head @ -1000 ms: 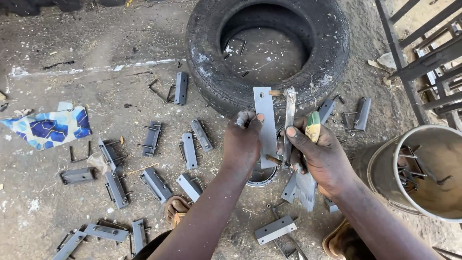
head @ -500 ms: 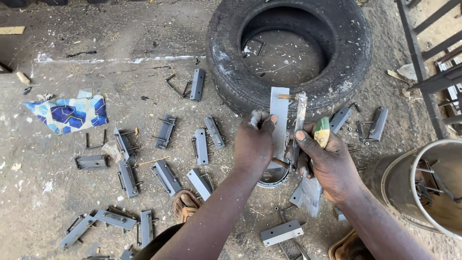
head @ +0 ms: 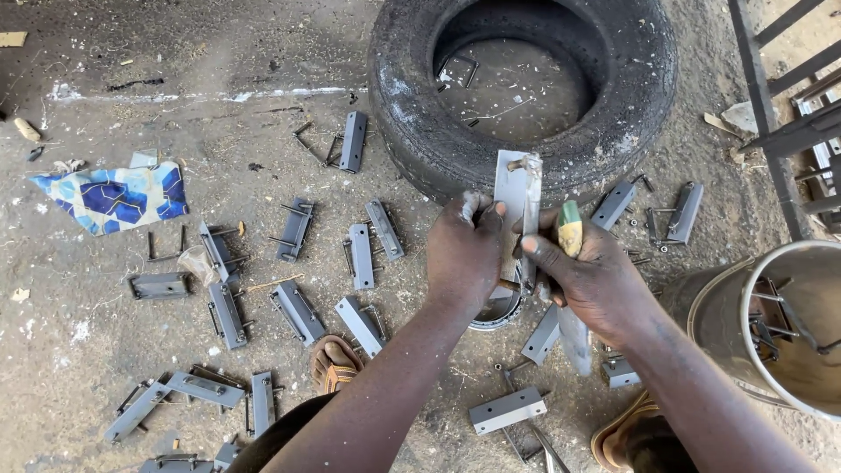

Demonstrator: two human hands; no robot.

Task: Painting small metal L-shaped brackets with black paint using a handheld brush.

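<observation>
Both hands grip one grey metal bracket upright between them, left hand beside right hand.

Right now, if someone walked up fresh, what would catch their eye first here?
Probably the two hands at centre: the left hand grips an upright grey metal plate, while the right hand holds a yellow-green handled tool against it. Right behind them lies a big worn black tyre on the dirt. Dozens of similar grey metal brackets are scattered to the left, with a blue patterned cloth farther left.
</observation>
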